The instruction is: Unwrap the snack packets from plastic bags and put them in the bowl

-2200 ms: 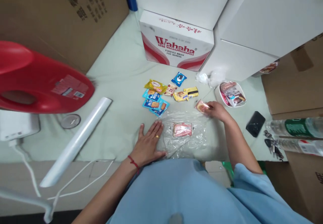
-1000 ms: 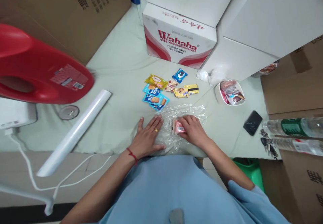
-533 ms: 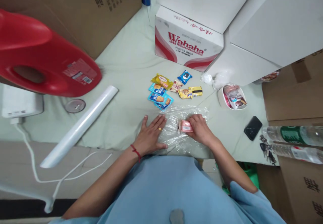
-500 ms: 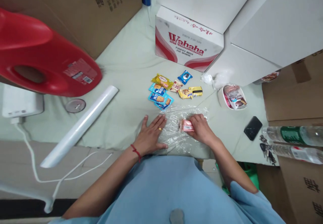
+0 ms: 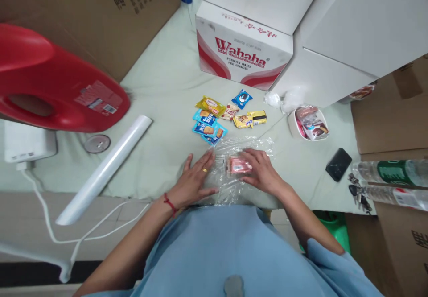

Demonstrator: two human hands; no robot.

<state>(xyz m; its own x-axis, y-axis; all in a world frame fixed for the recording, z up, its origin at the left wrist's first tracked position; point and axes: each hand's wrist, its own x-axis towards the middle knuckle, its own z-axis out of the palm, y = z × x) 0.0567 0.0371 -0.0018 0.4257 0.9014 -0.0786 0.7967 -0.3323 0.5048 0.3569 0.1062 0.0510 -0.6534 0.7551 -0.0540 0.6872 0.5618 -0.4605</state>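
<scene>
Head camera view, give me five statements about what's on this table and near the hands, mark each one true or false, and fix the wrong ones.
1. The right hand is at the right end of the pink packet. True.
2. The left hand grips the white roll. False: it rests spread out at the left edge of the clear film.
3. The Wahaha box stands beyond the loose snack packets. True.
4. The white container holds bottles. False: it holds wrapped snacks.
5. A red cord circles the left wrist. True.
</scene>
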